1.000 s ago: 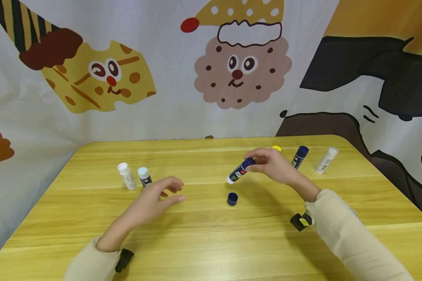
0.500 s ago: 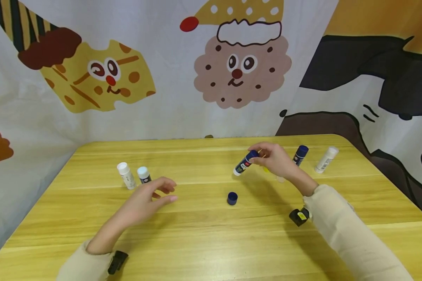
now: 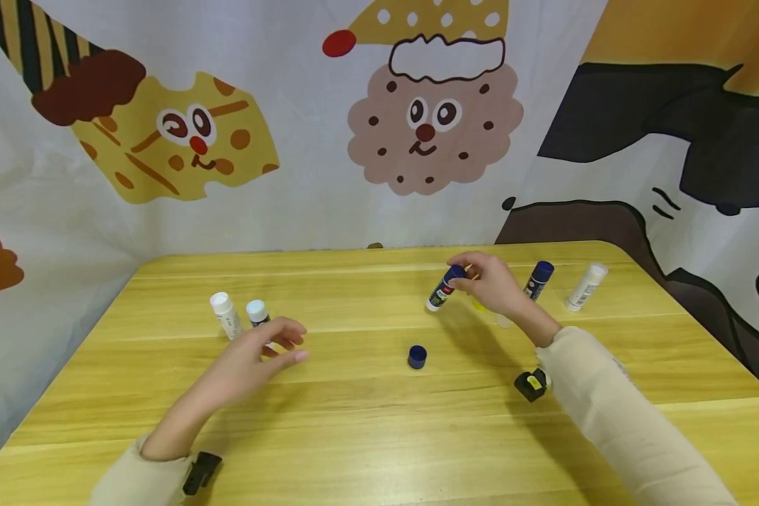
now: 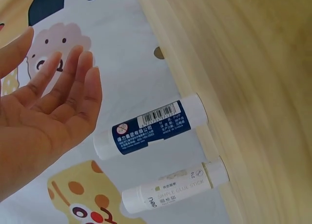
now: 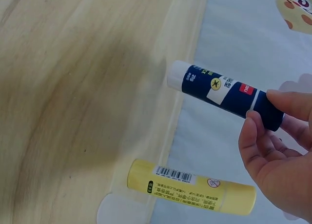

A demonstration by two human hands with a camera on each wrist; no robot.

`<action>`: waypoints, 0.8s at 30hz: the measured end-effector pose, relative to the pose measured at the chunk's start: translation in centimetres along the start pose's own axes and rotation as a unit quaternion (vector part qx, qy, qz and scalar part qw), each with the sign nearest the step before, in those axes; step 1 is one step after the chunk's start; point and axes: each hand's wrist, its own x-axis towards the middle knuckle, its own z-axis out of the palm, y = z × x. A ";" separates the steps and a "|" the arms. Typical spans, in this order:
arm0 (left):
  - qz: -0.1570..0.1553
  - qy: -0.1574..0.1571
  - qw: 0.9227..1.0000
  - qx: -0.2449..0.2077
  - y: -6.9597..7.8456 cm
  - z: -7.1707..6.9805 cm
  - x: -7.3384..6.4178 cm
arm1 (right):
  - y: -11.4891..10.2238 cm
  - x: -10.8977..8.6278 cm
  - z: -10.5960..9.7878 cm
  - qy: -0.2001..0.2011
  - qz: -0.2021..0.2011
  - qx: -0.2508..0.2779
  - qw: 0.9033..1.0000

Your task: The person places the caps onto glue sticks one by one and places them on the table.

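Observation:
My right hand (image 3: 490,284) pinches a dark blue glue stick (image 3: 443,292) by its blue cap end, between thumb and fingers. The stick leans with its white base down, close to the tabletop; whether it touches I cannot tell. A yellow glue stick (image 5: 192,187) stands beside it, mostly hidden by the hand in the head view. My left hand (image 3: 253,362) hovers with relaxed fingers and holds nothing. Nearest to it stand a navy glue stick with a pale cap (image 4: 151,126) and a white glue stick (image 4: 175,187). One loose blue cap (image 3: 417,357) lies mid-table.
At the right stand another navy glue stick (image 3: 539,280) and a white glue stick (image 3: 586,287). A flat white round piece (image 5: 122,209) lies by the yellow stick. The wooden table (image 3: 379,436) ends at a cartoon-printed curtain (image 3: 316,161).
My right hand has carried the blue glue stick right and farther back, and the stick is now more upright. The left hand has drifted left, nearer the two glue sticks there.

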 end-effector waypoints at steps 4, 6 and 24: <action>0.000 0.006 1.000 0.005 -0.1 -0.2 -0.2 | 0.0 0.2 0.2 0.007 0.008 -0.009 1.000; 0.000 0.010 1.000 0.007 -0.1 -0.4 -0.3 | 0.0 0.3 0.2 0.007 0.014 -0.010 1.000; -0.017 0.013 1.000 0.003 -0.7 -1.9 -1.2 | 0.4 1.0 0.8 0.014 0.035 0.004 0.999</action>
